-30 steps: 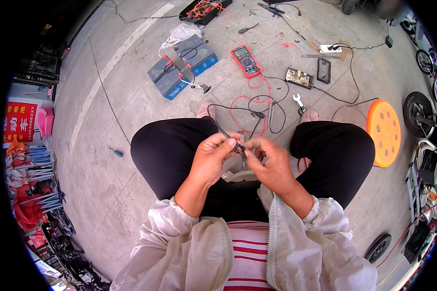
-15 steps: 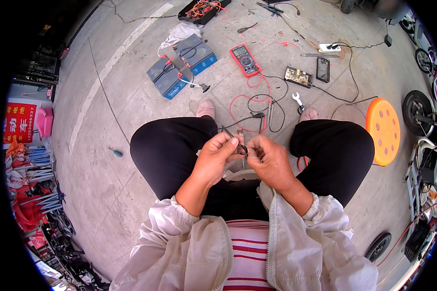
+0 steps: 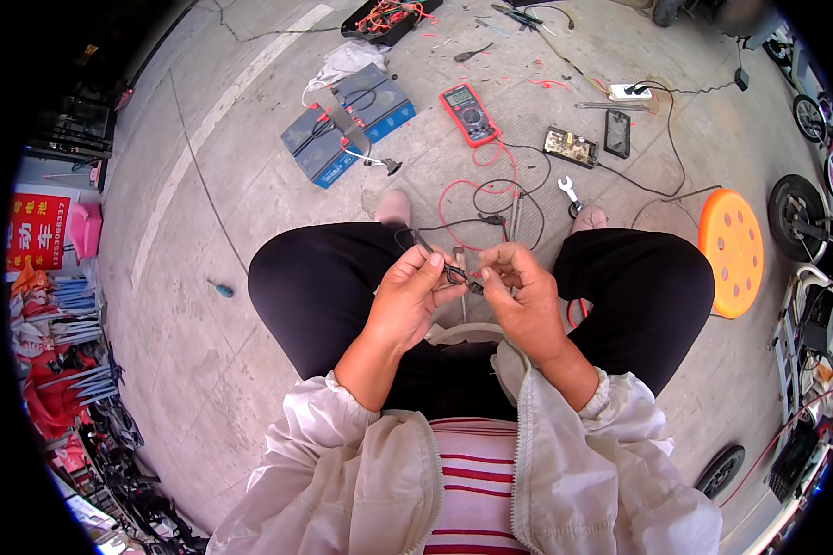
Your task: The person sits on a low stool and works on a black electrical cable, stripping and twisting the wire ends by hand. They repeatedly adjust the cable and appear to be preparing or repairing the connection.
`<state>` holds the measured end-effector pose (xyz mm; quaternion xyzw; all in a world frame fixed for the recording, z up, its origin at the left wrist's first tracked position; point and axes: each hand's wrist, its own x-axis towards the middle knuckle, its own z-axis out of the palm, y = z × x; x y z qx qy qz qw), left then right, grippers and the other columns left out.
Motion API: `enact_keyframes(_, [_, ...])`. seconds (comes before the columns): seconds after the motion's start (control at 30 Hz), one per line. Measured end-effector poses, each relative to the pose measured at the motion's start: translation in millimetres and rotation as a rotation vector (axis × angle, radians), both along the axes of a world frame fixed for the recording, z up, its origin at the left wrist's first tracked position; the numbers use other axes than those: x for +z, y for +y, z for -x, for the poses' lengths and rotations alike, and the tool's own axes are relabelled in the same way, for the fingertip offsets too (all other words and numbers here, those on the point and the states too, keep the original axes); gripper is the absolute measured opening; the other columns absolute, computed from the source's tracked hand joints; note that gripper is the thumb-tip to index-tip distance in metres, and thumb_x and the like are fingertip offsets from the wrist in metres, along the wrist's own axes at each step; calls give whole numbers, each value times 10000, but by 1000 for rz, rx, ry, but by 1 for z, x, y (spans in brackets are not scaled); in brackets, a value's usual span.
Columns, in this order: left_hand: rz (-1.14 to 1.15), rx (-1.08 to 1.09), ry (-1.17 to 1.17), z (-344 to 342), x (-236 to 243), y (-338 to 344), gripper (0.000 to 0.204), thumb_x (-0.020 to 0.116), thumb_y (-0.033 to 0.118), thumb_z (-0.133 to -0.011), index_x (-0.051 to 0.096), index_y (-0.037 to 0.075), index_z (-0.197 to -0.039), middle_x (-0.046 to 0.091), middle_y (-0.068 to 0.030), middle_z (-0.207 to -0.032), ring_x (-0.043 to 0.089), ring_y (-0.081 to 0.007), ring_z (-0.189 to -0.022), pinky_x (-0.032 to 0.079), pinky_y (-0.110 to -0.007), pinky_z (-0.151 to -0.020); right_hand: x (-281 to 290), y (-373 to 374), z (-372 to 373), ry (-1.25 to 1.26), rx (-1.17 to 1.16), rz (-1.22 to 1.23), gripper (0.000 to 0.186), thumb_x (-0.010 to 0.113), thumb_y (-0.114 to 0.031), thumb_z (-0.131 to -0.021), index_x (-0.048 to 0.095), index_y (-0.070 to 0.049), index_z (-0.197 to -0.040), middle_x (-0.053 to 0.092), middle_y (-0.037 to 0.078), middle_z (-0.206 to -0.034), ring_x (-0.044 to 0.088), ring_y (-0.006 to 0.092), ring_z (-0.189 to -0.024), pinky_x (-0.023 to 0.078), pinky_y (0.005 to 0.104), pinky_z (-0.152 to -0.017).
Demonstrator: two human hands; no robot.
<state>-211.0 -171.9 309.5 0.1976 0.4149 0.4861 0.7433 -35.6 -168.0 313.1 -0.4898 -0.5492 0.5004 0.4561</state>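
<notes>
Between my knees, my left hand (image 3: 407, 291) pinches a thin black cable (image 3: 454, 274) with thumb and fingers. Part of the cable curls out beyond the fingertips, and a dark stretch rises past the index finger. My right hand (image 3: 525, 294) is closed at the cable's other end, thumb against curled fingers. A small reddish bit shows beside its fingertips, too small to name. On the floor ahead lies a red multimeter (image 3: 469, 115) with red and black test leads (image 3: 514, 192). An open-ended spanner (image 3: 568, 190) rests near my right shoe.
Blue battery packs (image 3: 315, 148) stand ahead to the left. An opened circuit box (image 3: 570, 146), its black cover (image 3: 617, 134) and a white power strip (image 3: 629, 92) lie ahead right. An orange stool (image 3: 731, 252) is beside my right knee; a screwdriver (image 3: 220, 289) lies left.
My right hand has shifted slightly right and its fingers have lifted and loosened a little. The cable in my left hand has turned, showing more of its loop.
</notes>
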Motion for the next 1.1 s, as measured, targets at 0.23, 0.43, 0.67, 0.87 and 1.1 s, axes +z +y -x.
enact_keyframes(0.23, [-7,-1,-49,0,-4,-2,117,544,154,-986,585,46,-968,629,-52,-988,640,-160,-916,563,-340,-853,1,-2,0,4,135,14,217,642,-11,-822,595,11,-1032,653,97,-936,644,157,-806,506,286,-729])
enact_keyframes(0.43, [10,-22,-60,-1,0,-1,104,554,99,-972,588,20,-1030,615,-74,-1061,642,-181,-948,557,-354,-872,-1,-3,0,-7,105,1,202,654,2,-804,586,-9,-994,628,77,-908,632,152,-802,505,287,-726])
enact_keyframes(0.67, [25,-12,-80,-1,2,-2,142,573,65,-953,595,28,-1089,643,-55,-971,644,-169,-953,550,-324,-868,8,-1,1,-247,111,-236,236,713,-29,-762,585,-53,-959,609,106,-904,634,261,-799,516,345,-713])
enact_keyframes(0.87, [26,-3,-126,-2,0,-4,134,581,69,-952,603,31,-1078,645,-51,-967,645,-161,-943,549,-311,-857,6,-2,2,-287,67,-254,211,716,-41,-753,595,-54,-925,615,121,-903,632,298,-821,512,364,-716])
enact_keyframes(1.1, [6,-22,-15,-4,-4,-6,124,603,92,-945,612,32,-1053,639,-49,-975,640,-140,-913,550,-297,-843,8,-3,4,-257,22,-238,187,723,-51,-734,600,-50,-874,610,112,-842,618,301,-782,491,381,-688])
